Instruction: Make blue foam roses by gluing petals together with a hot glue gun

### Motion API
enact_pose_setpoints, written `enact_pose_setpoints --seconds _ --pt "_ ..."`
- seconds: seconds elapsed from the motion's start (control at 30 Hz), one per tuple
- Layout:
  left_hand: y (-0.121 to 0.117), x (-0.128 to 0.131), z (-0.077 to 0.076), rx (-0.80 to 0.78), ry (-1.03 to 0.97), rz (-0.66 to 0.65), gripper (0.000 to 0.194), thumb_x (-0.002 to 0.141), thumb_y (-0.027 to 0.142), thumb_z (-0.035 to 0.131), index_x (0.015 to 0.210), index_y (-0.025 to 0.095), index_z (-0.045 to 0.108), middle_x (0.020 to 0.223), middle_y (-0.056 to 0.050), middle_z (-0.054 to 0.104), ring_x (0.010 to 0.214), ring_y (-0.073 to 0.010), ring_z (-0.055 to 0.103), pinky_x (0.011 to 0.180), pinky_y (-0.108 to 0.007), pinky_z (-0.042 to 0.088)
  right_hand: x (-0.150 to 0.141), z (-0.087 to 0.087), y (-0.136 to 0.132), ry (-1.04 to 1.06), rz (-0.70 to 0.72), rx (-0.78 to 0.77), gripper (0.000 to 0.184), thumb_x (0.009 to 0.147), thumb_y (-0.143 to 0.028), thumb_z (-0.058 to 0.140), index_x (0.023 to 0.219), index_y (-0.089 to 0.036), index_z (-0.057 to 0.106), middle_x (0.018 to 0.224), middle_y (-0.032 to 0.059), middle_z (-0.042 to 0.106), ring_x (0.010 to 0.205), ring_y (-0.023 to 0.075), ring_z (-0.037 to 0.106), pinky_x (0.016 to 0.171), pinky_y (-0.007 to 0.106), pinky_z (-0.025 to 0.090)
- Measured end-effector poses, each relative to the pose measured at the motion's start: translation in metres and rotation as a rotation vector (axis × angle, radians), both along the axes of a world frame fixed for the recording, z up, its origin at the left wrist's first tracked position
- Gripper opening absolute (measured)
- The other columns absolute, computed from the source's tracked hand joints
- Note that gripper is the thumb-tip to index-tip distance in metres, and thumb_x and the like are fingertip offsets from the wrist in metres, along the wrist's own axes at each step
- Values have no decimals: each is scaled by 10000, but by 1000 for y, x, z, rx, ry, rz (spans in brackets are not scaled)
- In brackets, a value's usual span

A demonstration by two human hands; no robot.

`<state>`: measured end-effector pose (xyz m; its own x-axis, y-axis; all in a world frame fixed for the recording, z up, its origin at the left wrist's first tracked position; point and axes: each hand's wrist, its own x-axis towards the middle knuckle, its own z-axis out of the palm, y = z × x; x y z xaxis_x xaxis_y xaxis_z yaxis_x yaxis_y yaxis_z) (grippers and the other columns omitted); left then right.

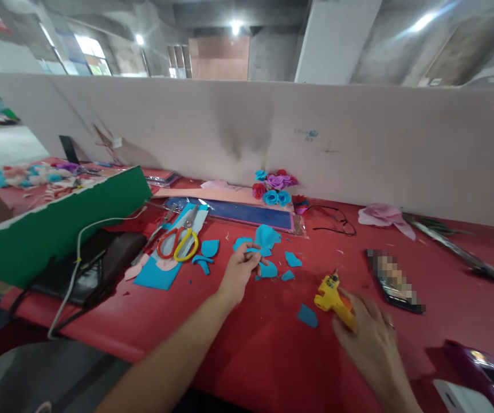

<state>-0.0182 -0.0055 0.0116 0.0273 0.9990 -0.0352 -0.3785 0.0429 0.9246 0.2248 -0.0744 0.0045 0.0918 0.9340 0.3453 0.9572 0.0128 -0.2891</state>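
Note:
My left hand (239, 271) is over several loose blue paper petals (267, 236), thumb and fingertips brought together in a pinch. What sits between those fingertips is too small to make out. On the right, my right hand (371, 332) has its thumb and fingers around the handle of a yellow glue gun (329, 295), whose nozzle points away from me. A single darker blue petal (308, 315) lies on the red table (268, 350) just left of the gun. More small petal pieces (292, 259) are scattered between the hands.
Scissors (178, 242) with red and yellow handles rest on blue paper (157, 274) at left. A green board (70, 229) and a black bag (96, 261) lie beyond. Paper roses (278, 183) stand at the back. A phone (393, 281) and eyeglasses (337, 221) are on the right.

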Motion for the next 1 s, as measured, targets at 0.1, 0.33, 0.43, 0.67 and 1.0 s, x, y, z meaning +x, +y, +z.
enact_pose_setpoints --seconds 0.1,0.33,0.43,0.67,1.0 --pt "0 0 1 -18 52 4 214 752 357 633 807 168 548 699 -10 639 511 -83 510 553 -238 414 14 -8 -3 -193 -39 -170 469 744 -221 461 1197 -148 557 1152 139 606 980 339 570 795 462 453" --pt "-4 -4 2 -82 153 -64 197 693 326 665 687 146 585 627 14 556 511 -86 530 538 -227 371 10 -8 7 -245 35 -183 432 717 -125 466 1140 -112 549 1094 165 598 794 249 608 733 378 450" --pt "-8 -6 5 -116 201 -81 174 686 300 657 683 136 600 613 2 562 510 -90 542 502 -213 319 16 -3 8 -210 18 -148 351 728 -147 475 1066 -126 565 1019 154 610 738 239 604 648 347 437" --pt "-42 -7 6 -265 293 -192 164 720 292 608 643 156 559 571 18 532 418 -72 493 426 -199 238 25 26 -30 300 -4 -215 281 759 -380 531 928 -187 644 714 66 679 648 249 639 535 299 449" --pt "-85 0 -9 -28 756 -43 132 755 190 560 639 204 622 585 -1 571 503 -133 509 546 -241 301 -17 25 -83 694 240 -383 288 763 -416 602 936 -210 705 836 77 724 809 259 670 712 329 534"
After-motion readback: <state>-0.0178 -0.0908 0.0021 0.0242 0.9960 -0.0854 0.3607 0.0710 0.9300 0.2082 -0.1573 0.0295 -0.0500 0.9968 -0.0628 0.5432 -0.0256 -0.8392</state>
